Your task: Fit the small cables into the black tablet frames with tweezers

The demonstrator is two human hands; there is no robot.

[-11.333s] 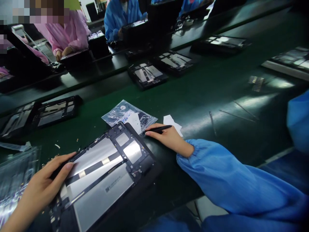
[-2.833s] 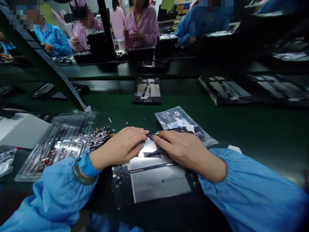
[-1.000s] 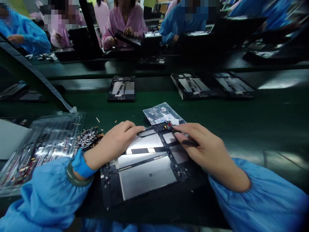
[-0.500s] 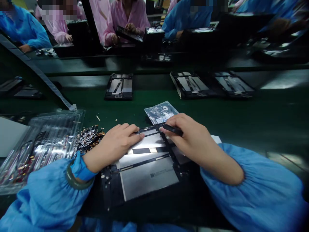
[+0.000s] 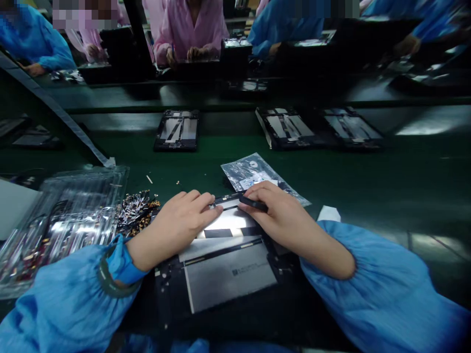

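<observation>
An opened tablet (image 5: 228, 274) with a silver battery and black frame lies in front of me on the green belt. My left hand (image 5: 176, 220) rests on its far left part, fingertips pressing near the top edge. My right hand (image 5: 279, 218) lies on the far right part and holds a thin black stick tool (image 5: 253, 203) between thumb and fingers, its tip at the tablet's top edge close to my left fingertips. Both sleeves are blue.
A clear plastic bag (image 5: 257, 176) lies just behind the tablet. A clear tray of small parts (image 5: 62, 220) and a pile of tiny connectors (image 5: 136, 211) sit at left. Other opened tablets (image 5: 176, 130) (image 5: 287, 128) lie on the belt. People in pink and blue coats work across.
My right hand has slid left along the tablet's top edge with the tool, closing on my left fingertips. The left hand stays on the tablet.
</observation>
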